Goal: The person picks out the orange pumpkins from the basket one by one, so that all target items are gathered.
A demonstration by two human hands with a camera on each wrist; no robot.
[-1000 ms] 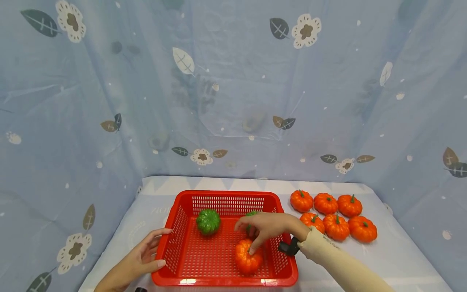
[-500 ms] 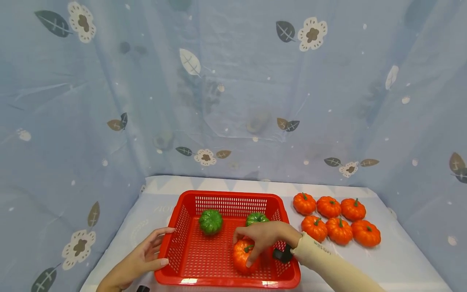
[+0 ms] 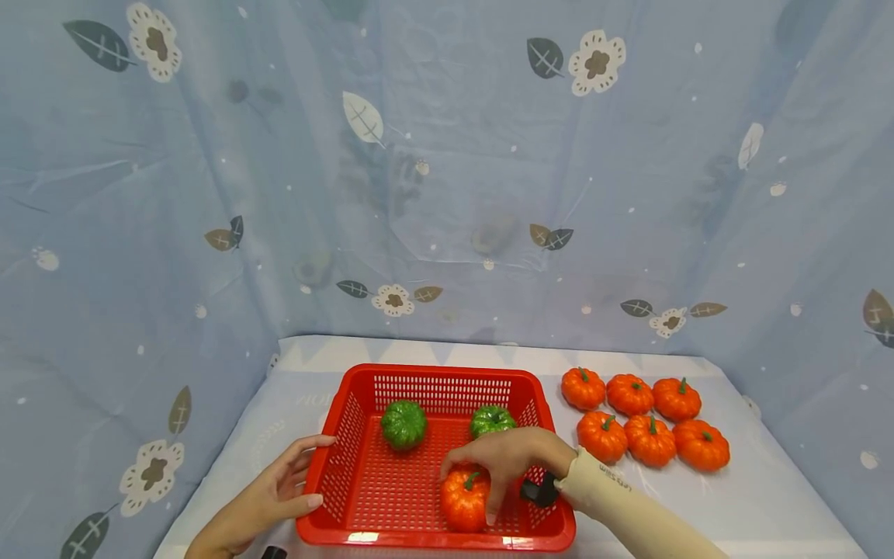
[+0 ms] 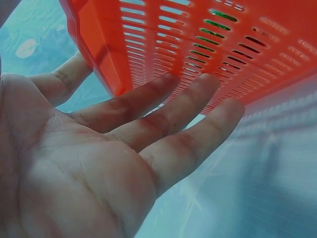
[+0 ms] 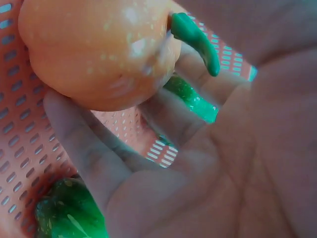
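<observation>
A red plastic basket point(image 3: 419, 537) with slotted walls stands on the table. Inside, near its front right, sits an orange pumpkin point(image 3: 461, 505) with a green stem. My right hand point(image 3: 506, 458) reaches over the right wall and holds it, thumb on the near right side and fingers curled round the far left side. In the right wrist view the fingers point(image 5: 94, 148) lie against the pumpkin point(image 5: 104, 54). Two green pumpkins point(image 3: 403, 425) point(image 3: 492, 419) sit farther back. My left hand point(image 3: 268, 497) rests against the basket's left side; its fingers point(image 4: 193, 104) are loosely extended along the outer wall.
Several orange pumpkins point(image 3: 649, 441) stand in two rows on the table, right of the basket. Blue patterned curtains point(image 3: 447, 194) enclose the table point(image 3: 698, 512) at the back and sides. A black wrist device point(image 3: 539, 491) is on the right wrist.
My right hand has come down round the orange pumpkin, and the pumpkin has shifted slightly left and nearer. A green pumpkin behind it has come into view. The left hand stays at the basket.
</observation>
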